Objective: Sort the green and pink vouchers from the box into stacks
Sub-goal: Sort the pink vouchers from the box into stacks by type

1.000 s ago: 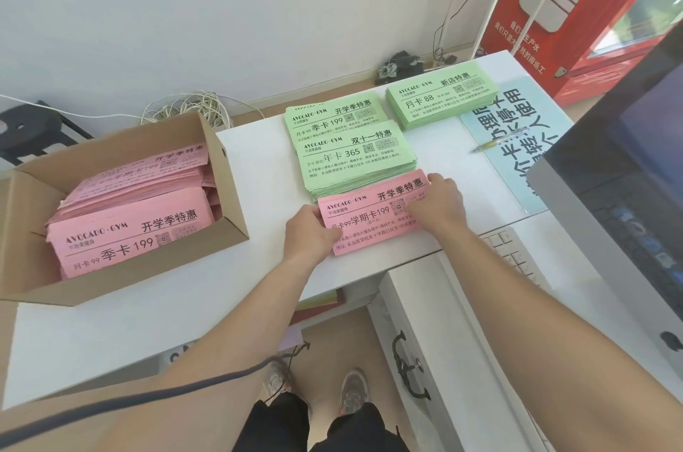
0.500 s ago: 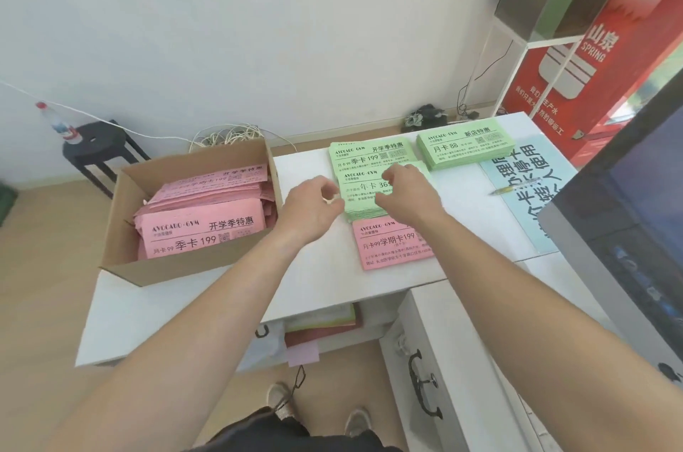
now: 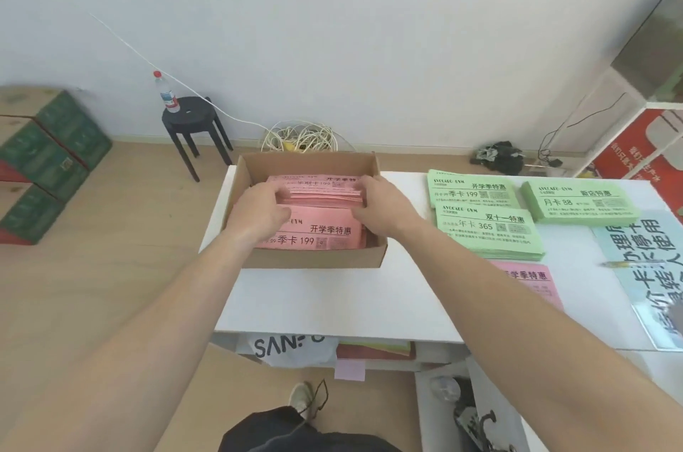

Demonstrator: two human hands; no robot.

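A brown cardboard box (image 3: 310,263) stands open at the centre of the frame, on the left part of the white table (image 3: 332,296). Inside it lie pink paper vouchers (image 3: 325,230) in two overlapping piles, one against the near wall and one toward the far wall. They lie flat with the long axis running left to right across the frame. The print reads upright to the viewer, top edges toward the wall.

The left hand (image 3: 258,209) is curled round the left short end of the far pile. The right hand (image 3: 384,207) grasps its right short end, fingertips (image 3: 364,189) bent over the edge. The pile is inside the box between them.

Right of the box, three green voucher stacks (image 3: 488,233) lie flat on the table, long axes also left to right: the middle one overlaps another behind it (image 3: 469,189), and the third (image 3: 580,202) lies further right. Lower in the frame, a pink voucher stack (image 3: 532,285) is partly hidden by the right forearm. At the right edge, a pen (image 3: 615,264) lies on a pale blue printed sheet (image 3: 643,267).

In the upper left, a clear plastic bottle (image 3: 166,93) stands on a black round stool (image 3: 192,122). A coil of pale cable (image 3: 299,137) lies behind the box.
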